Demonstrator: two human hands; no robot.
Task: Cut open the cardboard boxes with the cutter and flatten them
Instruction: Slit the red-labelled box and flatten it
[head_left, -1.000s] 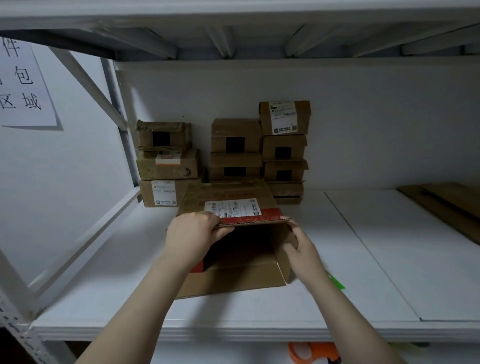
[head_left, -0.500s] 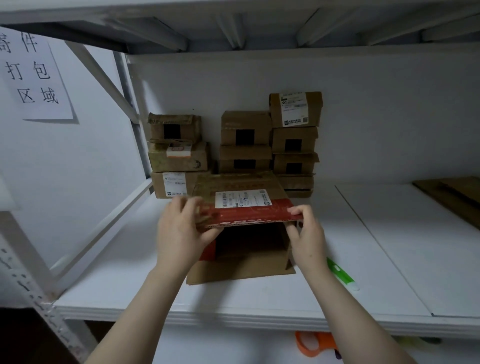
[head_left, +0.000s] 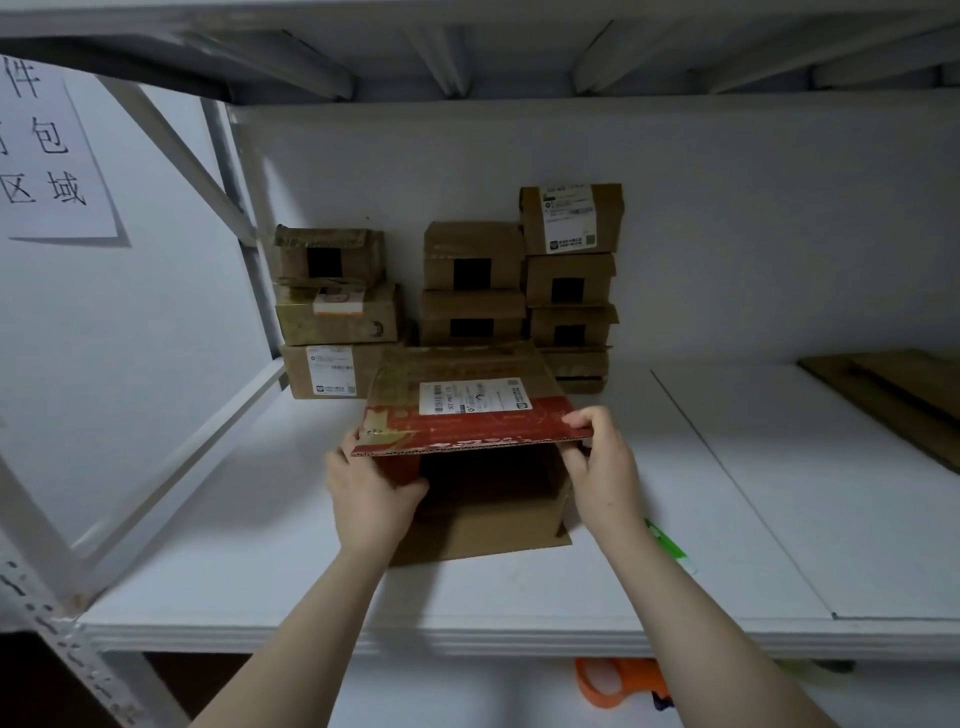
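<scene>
A brown and red cardboard box (head_left: 467, 415) with a white label lies on the white shelf (head_left: 260, 597), its open end facing me and its bottom flap flat on the shelf. My left hand (head_left: 371, 493) grips the box's left front edge under the raised top flap. My right hand (head_left: 597, 462) pinches the right corner of that top flap. A green and white cutter (head_left: 670, 545) lies on the shelf just right of my right forearm, partly hidden by it.
Several small taped boxes (head_left: 472, 291) are stacked against the back wall behind the open box. Flattened cardboard (head_left: 893, 400) lies at the far right. An orange tape dispenser (head_left: 618, 680) sits on the shelf below. A slanted white brace (head_left: 171, 467) stands at the left.
Both hands have lifted the top flap higher and level. My left hand moved from on top of the flap to under its left edge; my right hand moved from the side flap up to the top flap's corner.
</scene>
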